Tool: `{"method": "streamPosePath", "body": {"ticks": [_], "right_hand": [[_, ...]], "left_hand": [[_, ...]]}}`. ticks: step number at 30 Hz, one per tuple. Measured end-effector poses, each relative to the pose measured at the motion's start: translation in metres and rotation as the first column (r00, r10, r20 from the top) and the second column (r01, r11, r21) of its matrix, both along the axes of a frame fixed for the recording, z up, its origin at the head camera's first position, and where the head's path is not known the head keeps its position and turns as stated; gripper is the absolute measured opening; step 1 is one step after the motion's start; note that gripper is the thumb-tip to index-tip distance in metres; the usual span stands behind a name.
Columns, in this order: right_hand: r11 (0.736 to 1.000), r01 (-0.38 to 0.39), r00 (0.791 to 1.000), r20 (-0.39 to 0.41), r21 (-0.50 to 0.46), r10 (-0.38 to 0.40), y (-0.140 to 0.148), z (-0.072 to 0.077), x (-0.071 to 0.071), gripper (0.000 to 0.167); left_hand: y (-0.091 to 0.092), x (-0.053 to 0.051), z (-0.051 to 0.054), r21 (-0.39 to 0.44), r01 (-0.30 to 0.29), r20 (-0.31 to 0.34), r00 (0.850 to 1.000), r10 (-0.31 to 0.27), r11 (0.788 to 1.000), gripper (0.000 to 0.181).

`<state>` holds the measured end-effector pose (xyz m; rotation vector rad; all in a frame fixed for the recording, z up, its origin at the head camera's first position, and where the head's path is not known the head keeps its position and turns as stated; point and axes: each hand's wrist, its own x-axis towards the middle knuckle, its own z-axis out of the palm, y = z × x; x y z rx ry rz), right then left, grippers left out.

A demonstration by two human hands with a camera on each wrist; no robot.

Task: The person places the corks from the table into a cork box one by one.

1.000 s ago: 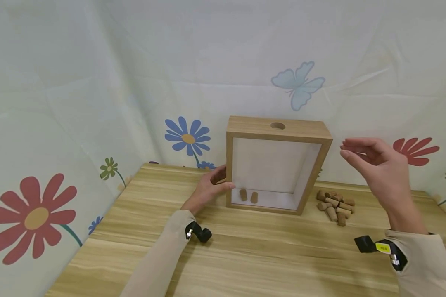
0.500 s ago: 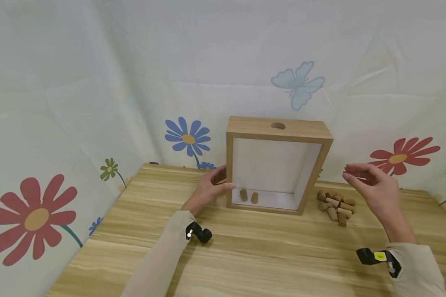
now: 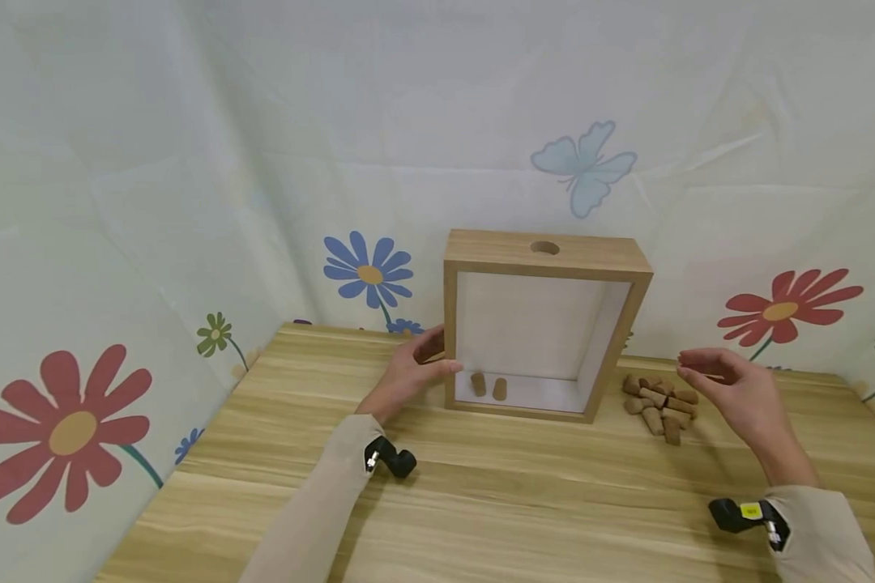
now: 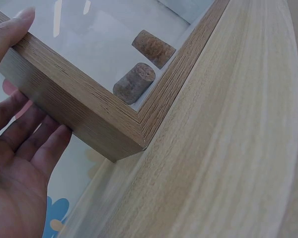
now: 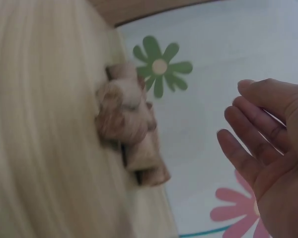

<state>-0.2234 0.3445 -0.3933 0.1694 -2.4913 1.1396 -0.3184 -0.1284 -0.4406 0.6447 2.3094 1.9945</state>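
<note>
An upright wooden shadow box (image 3: pixel 547 324) with a clear front and a round hole (image 3: pixel 544 248) in its top stands on the table. Two corks, one (image 3: pixel 478 384) beside the other (image 3: pixel 499 389), are inside at its lower left. My left hand (image 3: pixel 407 374) holds the box's left side, thumb on the front frame; in the left wrist view its fingertips (image 4: pixel 63 135) press the outer side. A pile of corks (image 3: pixel 659 405) lies to the right of the box. Above and right of that pile hangs my right hand (image 3: pixel 744 397), fingers loosely bent, holding nothing.
The wooden table (image 3: pixel 510 502) runs back to a pale curtain (image 3: pixel 408 121) printed with flowers and a butterfly. The box stands close to this curtain. Black wrist cameras (image 3: pixel 391 457) are strapped over both beige sleeves.
My right hand has come down from beside the box's top right corner to near the cork pile. The left hand, the box and the corks stay put.
</note>
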Motion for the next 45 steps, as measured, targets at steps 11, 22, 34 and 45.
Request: {"method": "streamPosePath", "body": {"ticks": [11, 22, 34, 45], "right_hand": [[0.992, -0.022, 0.993, 0.122, 0.125, 0.007, 0.024, -0.018, -0.002, 0.027], [0.977, -0.047, 0.991, 0.136, 0.21, 0.018, 0.031, -0.036, -0.008, 0.021], [0.955, -0.067, 0.992, 0.12, 0.289, 0.034, 0.033, -0.04, -0.008, 0.013], [0.928, -0.149, 0.98, 0.176, 0.341, 0.093, 0.039, -0.034, -0.007, 0.023]], "left_hand": [[-0.001, -0.002, 0.0, -0.002, 0.003, 0.016, 1.0, -0.003, 1.0, 0.081], [-0.001, -0.001, -0.001, 0.0, 0.007, 0.007, 1.0, -0.007, 1.0, 0.085], [0.0, -0.002, -0.002, 0.005, 0.012, 0.004, 1.0, -0.012, 1.0, 0.086], [0.0, -0.002, -0.001, -0.011, 0.009, -0.004, 1.0, -0.009, 1.0, 0.082]]}}
